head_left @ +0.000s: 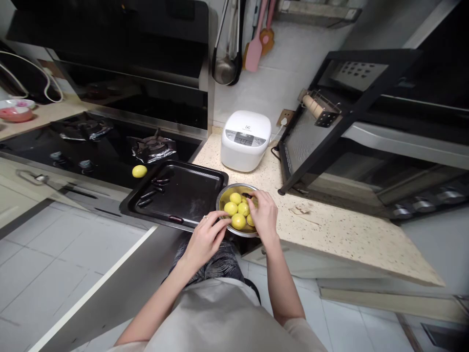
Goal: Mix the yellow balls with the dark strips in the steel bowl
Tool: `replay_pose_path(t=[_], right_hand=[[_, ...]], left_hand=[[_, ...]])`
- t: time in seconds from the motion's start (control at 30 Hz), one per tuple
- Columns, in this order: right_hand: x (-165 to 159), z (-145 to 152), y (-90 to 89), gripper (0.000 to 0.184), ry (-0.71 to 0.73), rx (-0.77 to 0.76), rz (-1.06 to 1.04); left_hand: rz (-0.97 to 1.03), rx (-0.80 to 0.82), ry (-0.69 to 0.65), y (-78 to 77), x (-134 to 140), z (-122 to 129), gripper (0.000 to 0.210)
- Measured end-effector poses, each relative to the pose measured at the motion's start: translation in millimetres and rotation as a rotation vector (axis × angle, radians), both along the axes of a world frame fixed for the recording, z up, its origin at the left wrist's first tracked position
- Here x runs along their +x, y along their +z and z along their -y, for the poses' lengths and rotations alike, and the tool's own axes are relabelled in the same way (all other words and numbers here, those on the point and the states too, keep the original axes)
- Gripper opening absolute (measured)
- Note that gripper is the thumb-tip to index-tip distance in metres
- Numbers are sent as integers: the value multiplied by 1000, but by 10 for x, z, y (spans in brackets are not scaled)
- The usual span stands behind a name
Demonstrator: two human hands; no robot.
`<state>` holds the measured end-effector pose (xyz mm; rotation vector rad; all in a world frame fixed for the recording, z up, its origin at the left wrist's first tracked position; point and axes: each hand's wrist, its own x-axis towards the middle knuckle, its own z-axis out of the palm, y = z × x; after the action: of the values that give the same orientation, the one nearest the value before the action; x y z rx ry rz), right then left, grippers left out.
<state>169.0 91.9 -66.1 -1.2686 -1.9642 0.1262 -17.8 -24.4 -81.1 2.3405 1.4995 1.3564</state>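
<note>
A steel bowl (pixel 224 193) with several yellow dough balls (pixel 235 198) sits at the counter's front edge. My left hand (pixel 205 237) rests on the bowl's near rim, fingertips touching a ball (pixel 238 221). Over the bowl's right side, my right hand (pixel 264 212) reaches among the balls; whether it grips one is hidden. A black baking tray (pixel 183 193) lies just left of the bowl, carrying a few dark sausage-like pieces (pixel 160 181). One lone yellow ball (pixel 139 171) sits on the stove edge beyond the tray.
A white rice cooker (pixel 245 140) stands behind the bowl. An oven (pixel 384 161) with its door (pixel 318 129) open fills the right counter. The gas stove (pixel 91 142) is at left, utensils (pixel 227 54) hang on the wall, and an open drawer (pixel 110 288) juts out below left.
</note>
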Motion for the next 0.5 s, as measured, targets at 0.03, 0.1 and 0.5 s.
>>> replay_pose_path(t=[0.03, 0.1, 0.5], right_hand=[[-23, -18, -10, 13, -1, -9, 34], [-46, -27, -39, 12, -1, -32, 73], [-72, -22, -168, 11, -14, -45, -19]], left_hand=[[-13, 2, -3, 3, -2, 2, 24], [-38, 1, -3, 12, -9, 2, 24], [-103, -37, -30, 39, 1, -4, 24]])
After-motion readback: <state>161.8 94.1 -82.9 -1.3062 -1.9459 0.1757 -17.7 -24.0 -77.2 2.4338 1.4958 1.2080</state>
